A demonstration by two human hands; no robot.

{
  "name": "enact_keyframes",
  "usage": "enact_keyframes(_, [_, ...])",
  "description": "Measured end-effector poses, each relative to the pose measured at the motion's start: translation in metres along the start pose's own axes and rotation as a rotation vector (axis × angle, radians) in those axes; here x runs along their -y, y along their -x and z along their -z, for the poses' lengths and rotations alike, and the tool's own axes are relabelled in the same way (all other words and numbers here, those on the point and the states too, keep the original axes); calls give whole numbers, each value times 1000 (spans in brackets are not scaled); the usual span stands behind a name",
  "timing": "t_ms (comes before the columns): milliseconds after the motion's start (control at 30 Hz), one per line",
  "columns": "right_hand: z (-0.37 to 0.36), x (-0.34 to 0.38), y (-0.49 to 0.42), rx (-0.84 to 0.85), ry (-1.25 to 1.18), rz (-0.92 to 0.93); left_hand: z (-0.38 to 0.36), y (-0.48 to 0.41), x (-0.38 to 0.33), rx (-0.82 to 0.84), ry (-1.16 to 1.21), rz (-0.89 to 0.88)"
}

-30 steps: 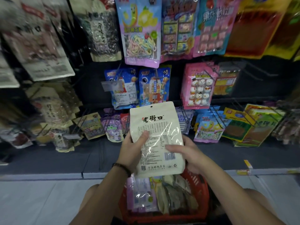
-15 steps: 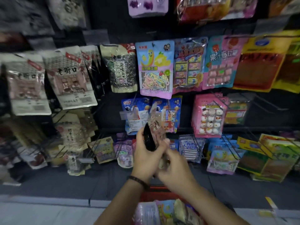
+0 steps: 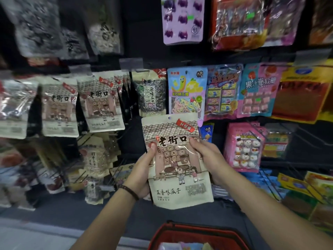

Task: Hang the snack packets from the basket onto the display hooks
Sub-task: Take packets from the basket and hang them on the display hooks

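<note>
Head view: the hanging step is under way, the grip of left hand (image 3: 142, 170) and right hand (image 3: 210, 159) pinching the side edges of an upright beige seed packet (image 3: 177, 159) above the basket (image 3: 189, 230), and the next move probably calls for lifting it up-left of the grip to the matching packets (image 3: 100, 103).

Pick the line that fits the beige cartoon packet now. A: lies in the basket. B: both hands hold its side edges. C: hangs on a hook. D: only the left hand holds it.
B: the left hand and the right hand each grip one side edge of the beige packet.
</note>
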State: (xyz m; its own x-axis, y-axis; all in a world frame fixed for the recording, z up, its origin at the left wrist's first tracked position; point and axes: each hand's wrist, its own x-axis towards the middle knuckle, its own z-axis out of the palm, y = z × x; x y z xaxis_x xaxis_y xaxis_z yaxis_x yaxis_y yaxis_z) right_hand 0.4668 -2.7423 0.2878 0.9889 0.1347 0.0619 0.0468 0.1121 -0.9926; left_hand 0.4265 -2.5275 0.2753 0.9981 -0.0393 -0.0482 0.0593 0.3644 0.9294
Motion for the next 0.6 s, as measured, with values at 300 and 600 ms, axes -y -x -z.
enact_keyframes(300, [-58,19,-9,-80,237,131,23,-2,-41,-356,-284,-352])
enact_keyframes(600, [-109,60,-26,-183,165,112,41,4,-96,-475,-254,-439])
